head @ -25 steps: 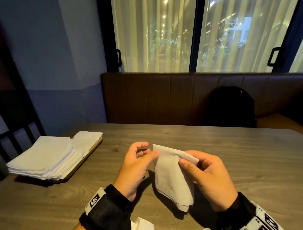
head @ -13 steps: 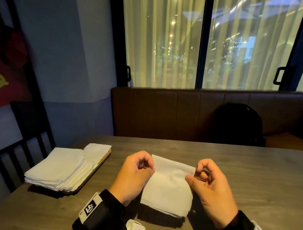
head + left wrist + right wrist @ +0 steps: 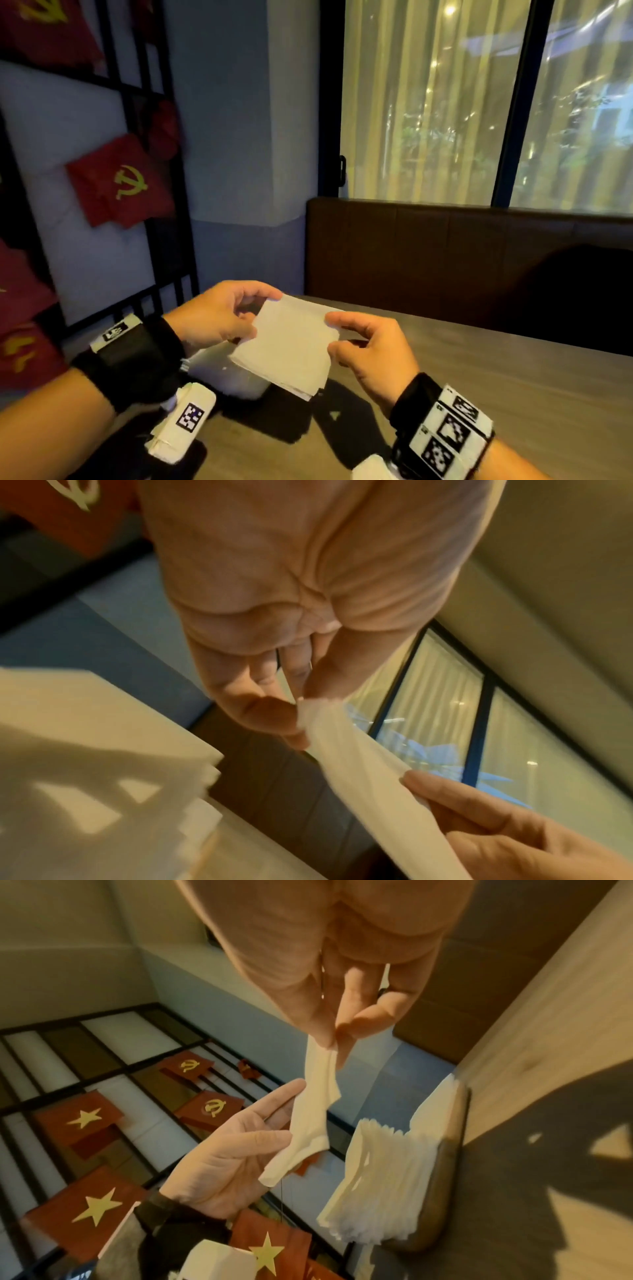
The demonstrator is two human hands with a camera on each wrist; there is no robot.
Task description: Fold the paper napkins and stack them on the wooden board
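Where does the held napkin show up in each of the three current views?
Head: napkin at centre, between both hands.
Left wrist: a strip running from centre to bottom right.
Right wrist: centre, hanging below the fingers.
Shared landmark: the napkin stack.

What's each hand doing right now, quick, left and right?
Left hand: pinching one edge of the napkin, held above the table.
Right hand: pinching the opposite edge of it.
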